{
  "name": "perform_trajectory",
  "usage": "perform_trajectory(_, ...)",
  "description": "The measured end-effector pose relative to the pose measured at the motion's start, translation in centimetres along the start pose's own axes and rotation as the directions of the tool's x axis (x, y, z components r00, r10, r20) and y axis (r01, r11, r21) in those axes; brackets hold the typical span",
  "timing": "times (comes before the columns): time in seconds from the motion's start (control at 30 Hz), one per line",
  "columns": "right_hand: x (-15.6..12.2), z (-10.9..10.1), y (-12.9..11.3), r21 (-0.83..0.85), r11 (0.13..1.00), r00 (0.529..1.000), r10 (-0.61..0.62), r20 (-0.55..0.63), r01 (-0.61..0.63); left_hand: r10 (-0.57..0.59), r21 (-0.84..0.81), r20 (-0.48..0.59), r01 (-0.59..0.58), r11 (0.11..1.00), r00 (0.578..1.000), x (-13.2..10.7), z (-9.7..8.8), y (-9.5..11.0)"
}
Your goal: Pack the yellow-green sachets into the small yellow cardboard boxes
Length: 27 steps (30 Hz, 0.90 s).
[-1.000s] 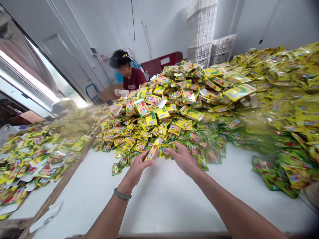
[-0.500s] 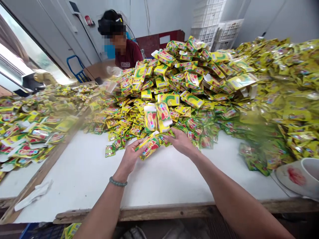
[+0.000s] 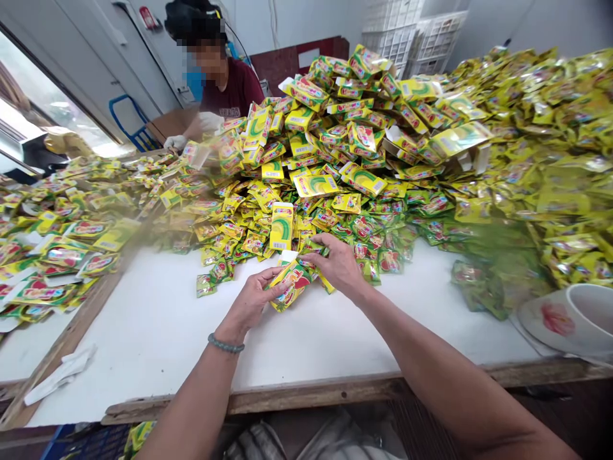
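My left hand [image 3: 253, 299] is closed around a small yellow and green carton [image 3: 288, 291] with a red fruit print, held tilted just above the white table [image 3: 182, 345]. The carton's white flap stands up at its upper end. At that end my right hand [image 3: 338, 263] has its thumb and fingers pinched on a small green packet [image 3: 309, 246], partly hidden by the fingers. Behind my hands, another yellow carton [image 3: 281, 227] with a barcode leans on a heap of small packets [image 3: 239, 239].
Many cartons [image 3: 311, 121] are piled high behind the packets. More packets [image 3: 565, 172] heap at the right, near a flowered white pot [image 3: 569, 319]. A wooden strip [image 3: 90, 319] divides off cartons at the left. Across the table a person [image 3: 230, 89] in white gloves works.
My right hand has come closer to the carton's flap end. One of the two cartons leaning behind my hands is no longer seen there. The co-worker's gloved hands now show.
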State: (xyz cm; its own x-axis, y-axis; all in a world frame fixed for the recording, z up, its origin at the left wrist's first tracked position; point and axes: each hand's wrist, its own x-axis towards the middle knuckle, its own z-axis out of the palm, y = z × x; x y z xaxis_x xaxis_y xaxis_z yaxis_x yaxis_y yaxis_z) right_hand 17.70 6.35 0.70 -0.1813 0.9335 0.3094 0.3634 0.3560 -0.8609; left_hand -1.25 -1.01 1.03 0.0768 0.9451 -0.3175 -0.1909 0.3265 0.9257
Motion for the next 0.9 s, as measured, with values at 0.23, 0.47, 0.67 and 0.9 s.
perform_trajectory(0.23, -0.8, 1.0, -1.2, -0.058, 0.992, 0.993, -0.115, 0.013, 0.116, -0.042, -0.143, -0.012, 0.04, 0.989, 0.999, -0.2, 1.3, 0.0)
perform_trajectory(0.47, -0.7, 0.4, -1.9, -0.073, 0.994, 0.997, -0.081, -0.002, 0.081, 0.044, -0.134, -0.177, -0.068, 0.989, 0.983, 0.1, 1.8, -0.1)
perform_trajectory(0.67, -1.3, 1.0, -2.3, -0.058, 0.996, 0.988, -0.051, 0.147, 0.06, 0.097, -0.151, -0.218, -0.132, 0.98, 0.971, 0.1, 1.7, 0.0)
perform_trajectory(0.9, -2.1, 1.7, -3.0, -0.096, 0.991, 0.953, -0.059, 0.298, 0.091, 0.098, -0.147, -0.216, -0.132, 0.98, 0.971, 0.1, 1.3, -0.3)
